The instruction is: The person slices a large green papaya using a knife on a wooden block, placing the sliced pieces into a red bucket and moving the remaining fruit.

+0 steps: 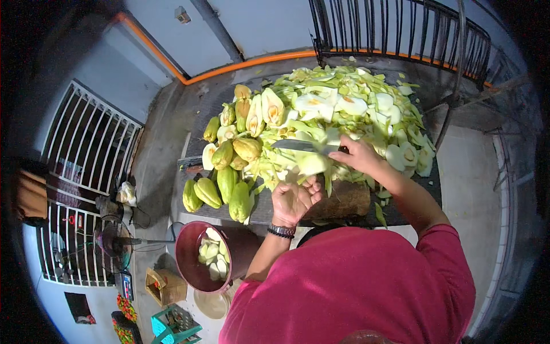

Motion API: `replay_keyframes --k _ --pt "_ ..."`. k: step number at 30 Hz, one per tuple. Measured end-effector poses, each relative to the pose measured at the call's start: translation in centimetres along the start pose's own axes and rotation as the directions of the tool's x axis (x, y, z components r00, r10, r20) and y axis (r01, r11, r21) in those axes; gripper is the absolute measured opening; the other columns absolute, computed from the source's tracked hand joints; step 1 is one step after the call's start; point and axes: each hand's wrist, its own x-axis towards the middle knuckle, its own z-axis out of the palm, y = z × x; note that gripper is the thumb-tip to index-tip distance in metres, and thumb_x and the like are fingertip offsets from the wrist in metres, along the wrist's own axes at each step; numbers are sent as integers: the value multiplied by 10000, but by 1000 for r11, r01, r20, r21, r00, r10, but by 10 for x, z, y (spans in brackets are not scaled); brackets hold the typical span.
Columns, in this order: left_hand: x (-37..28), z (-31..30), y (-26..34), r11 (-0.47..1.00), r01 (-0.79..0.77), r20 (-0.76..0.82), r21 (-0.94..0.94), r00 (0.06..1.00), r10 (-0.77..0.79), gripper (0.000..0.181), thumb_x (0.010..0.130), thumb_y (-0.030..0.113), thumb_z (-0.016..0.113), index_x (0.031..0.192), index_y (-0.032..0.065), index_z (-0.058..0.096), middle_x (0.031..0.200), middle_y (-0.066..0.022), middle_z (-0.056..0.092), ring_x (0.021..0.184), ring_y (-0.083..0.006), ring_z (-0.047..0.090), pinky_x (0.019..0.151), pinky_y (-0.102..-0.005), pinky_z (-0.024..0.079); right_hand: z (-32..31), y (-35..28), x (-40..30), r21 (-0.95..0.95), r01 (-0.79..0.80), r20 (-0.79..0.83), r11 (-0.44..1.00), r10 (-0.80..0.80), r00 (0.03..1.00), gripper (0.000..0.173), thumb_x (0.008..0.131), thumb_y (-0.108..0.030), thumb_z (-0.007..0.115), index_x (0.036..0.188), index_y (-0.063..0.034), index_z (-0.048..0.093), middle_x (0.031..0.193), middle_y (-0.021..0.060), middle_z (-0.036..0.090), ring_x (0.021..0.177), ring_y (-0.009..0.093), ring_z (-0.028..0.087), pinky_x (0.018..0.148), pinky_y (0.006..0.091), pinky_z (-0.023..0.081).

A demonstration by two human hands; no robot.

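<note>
My right hand is closed round the handle of a knife, its broad blade pointing left over a heap of pale green peelings. Just below the blade lies a blurred, peeled pale green piece. My left hand, palm up with fingers curled, is beneath that piece; whether it touches it I cannot tell. Under the heap's near edge is a wooden block. Several whole chayotes lie to the left, with cut halves behind them.
A dark red bucket holding peeled pieces stands beside my left arm. Left of it are a fan, a cardboard box and a teal plastic stool. Black metal railings stand behind the heap.
</note>
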Motion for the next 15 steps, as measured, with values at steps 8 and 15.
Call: replay_keyframes --k 8,15 --pt "21 -70 7 996 -84 -402 35 911 91 382 698 209 563 1023 55 435 1029 -136 467 995 -317 467 901 -529 374 26 65 18 77 -444 29 893 443 896 624 807 -593 471 1164 -81 481 648 46 563 499 209 527 461 339 417" --pt "36 -116 -48 828 153 -520 540 834 185 340 709 81 556 1034 9 485 1068 -143 456 952 -264 447 862 -466 389 -4 60 -17 542 -707 330 454 658 677 437 856 -485 488 1004 -77 442 487 -57 338 341 56 246 314 218 211"
